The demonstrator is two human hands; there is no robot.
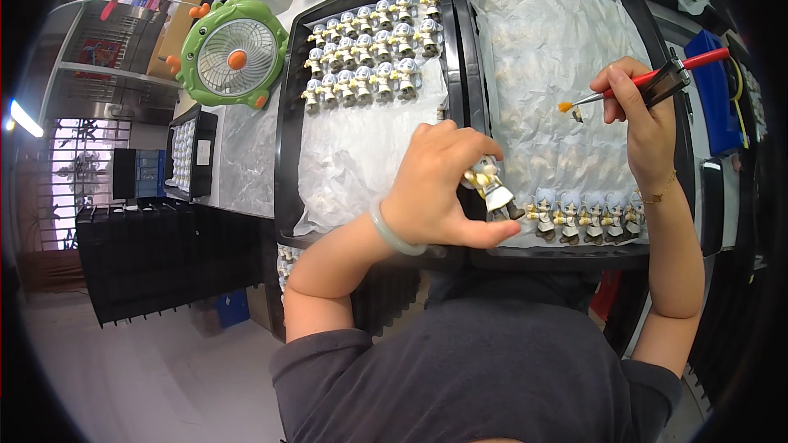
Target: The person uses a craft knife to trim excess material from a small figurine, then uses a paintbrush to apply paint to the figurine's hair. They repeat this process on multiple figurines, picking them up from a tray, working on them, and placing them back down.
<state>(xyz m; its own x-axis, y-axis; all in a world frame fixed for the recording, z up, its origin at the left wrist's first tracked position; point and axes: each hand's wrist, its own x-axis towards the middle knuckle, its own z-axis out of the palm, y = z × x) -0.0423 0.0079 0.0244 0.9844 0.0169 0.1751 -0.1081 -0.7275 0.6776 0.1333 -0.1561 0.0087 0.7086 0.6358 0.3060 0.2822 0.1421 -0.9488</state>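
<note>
My left hand [439, 180] grips a small painted figurine [494, 190] with pale hair, white clothes and dark boots, its fingers at the head and the thumb near the boots. The figurine tilts above the inner edge of the right tray. Over that tray's paper, my right hand [639, 107] is closed around a paintbrush [704, 59] with a red handle and orange-yellow bristles pointing left. A dark clip-like piece [666, 84] sits against the brush handle. Just below the bristles shows a tiny dark-and-light thing [577, 116], too small to name. The brush and figurine are apart.
The right tray [472, 49], lined with crumpled white paper [550, 49], has several figurines [569, 217] near its front edge. Rows of figurines [361, 49] stand in the left tray [289, 115]. A green fan [238, 53] stands at left; a blue bin [712, 90] is at right.
</note>
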